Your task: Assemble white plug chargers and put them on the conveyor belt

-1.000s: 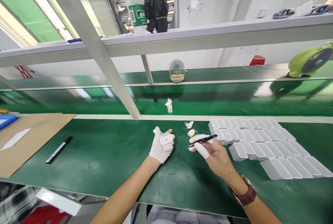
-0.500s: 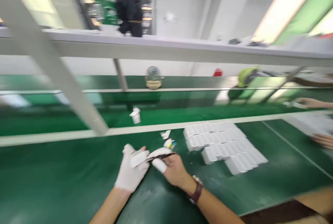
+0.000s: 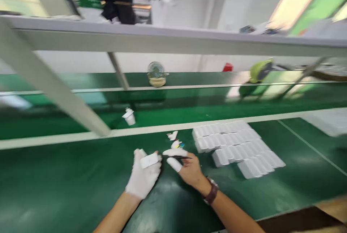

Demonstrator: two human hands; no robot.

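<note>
Though they sat well apart a second ago, the small white boxy plastic piece (image 3: 149,160) in the white-gloved left hand (image 3: 143,175) now has the slim black tool (image 3: 187,158) right by its end, so both hands seem busy there. Left fingers curl in around the piece; the right hand (image 3: 191,169) pinches the tool, thumb and finger barely apart, tip contact too blurry to call.

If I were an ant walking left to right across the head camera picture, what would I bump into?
Slanted post → white plug-shaped piece → white block in the left hand → thin dark tool in the right hand → rows of white boxes → blurry white stack.
</note>
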